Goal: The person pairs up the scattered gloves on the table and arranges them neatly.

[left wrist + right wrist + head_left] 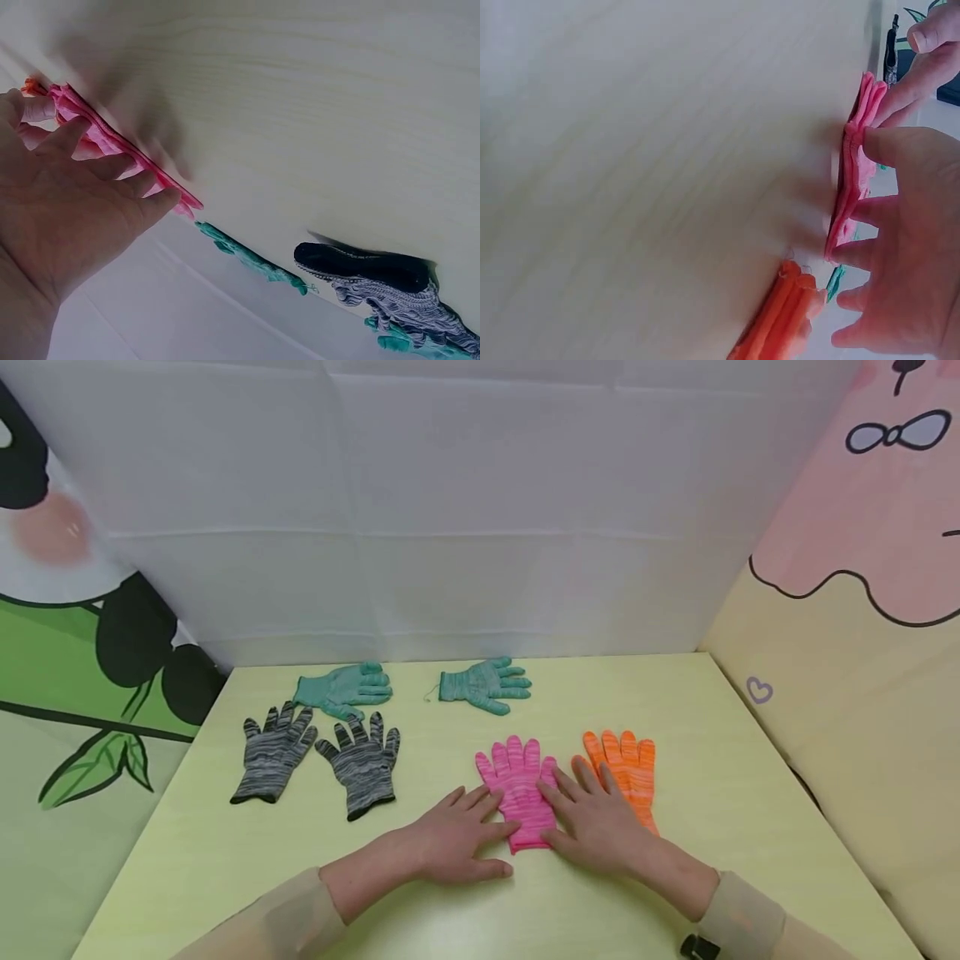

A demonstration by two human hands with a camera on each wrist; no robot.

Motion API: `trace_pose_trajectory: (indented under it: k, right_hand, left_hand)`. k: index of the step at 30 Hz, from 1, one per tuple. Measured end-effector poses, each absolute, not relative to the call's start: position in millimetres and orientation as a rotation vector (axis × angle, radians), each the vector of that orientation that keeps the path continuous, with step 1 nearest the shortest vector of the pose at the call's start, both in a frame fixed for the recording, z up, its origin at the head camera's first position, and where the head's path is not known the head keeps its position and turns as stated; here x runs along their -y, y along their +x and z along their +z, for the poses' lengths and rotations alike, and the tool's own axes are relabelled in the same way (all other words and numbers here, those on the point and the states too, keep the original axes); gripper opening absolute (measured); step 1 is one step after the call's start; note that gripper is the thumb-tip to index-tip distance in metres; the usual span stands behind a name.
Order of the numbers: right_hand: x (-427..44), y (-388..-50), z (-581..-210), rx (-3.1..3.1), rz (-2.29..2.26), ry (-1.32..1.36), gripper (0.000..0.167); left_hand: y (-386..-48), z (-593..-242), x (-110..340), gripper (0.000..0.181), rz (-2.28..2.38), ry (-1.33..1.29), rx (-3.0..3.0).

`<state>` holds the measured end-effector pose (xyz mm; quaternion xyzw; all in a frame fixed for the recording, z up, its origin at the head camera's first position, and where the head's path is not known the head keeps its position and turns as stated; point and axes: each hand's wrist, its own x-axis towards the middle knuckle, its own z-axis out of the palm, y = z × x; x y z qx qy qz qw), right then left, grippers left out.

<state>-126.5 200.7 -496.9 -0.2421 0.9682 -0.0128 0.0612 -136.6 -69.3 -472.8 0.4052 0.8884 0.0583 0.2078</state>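
Observation:
A pink knitted glove [527, 797] lies flat on the table, its fingers pointing to the back. My left hand [459, 842] touches the glove's left side with fingers spread. From the other side my right hand [596, 821] rests its thumb and fingertips on the glove's right edge. Beneath and beyond the right hand lies an orange glove [632, 775], partly covered by it. In the left wrist view the extended fingers meet the pink glove [112, 142] along its edge. The right wrist view shows the thumb against the pink glove's [847, 180] cuff end.
Two grey-and-black gloves [275, 752] lie side by side at the left of the table [442, 927]. Behind them is one teal glove [345, 687], and another teal glove [486, 685] lies at the back middle. A white cloth wall [480, 510] stands behind, with printed side walls.

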Motion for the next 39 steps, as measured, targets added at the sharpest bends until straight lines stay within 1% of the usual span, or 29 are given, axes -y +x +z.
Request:
trace_pose_trajectory:
  k: [8, 15, 19, 27, 33, 39]
  right_hand:
    - [-203.7, -132.9, -484.7, -3.015, -0.234, -0.717, 0.075]
    - [-211.6, -142.3, -475.5, -3.101, -0.353, -0.696, 0.078]
    - [-212.3, -145.3, -469.2, -3.116, -0.463, -0.707, 0.078]
    - [-222.4, -152.6, -457.5, -3.189, -0.608, -0.700, 0.078]
    - [-226.9, -158.1, -451.4, -3.240, -0.609, -0.774, 0.077]
    - [-231.4, -157.7, -450.9, -3.245, -0.372, -0.788, 0.080]
  left_hand:
    - [-138.1, -464.0, 79.6, 0.082, 0.258, 1.104, -2.572]
    - [-142.3, -454.2, 94.6, 0.085, 0.307, 1.060, -2.757]
    - [-142.0, -451.0, 102.3, 0.084, 0.282, 1.062, -2.859]
    - [-138.1, -443.0, 125.8, 0.075, 0.285, 1.026, -3.064]
    - [-132.9, -443.0, 152.0, 0.076, 0.327, 0.916, -3.144]
    - [-132.3, -444.3, 179.7, 0.080, 0.412, 0.678, -3.143]
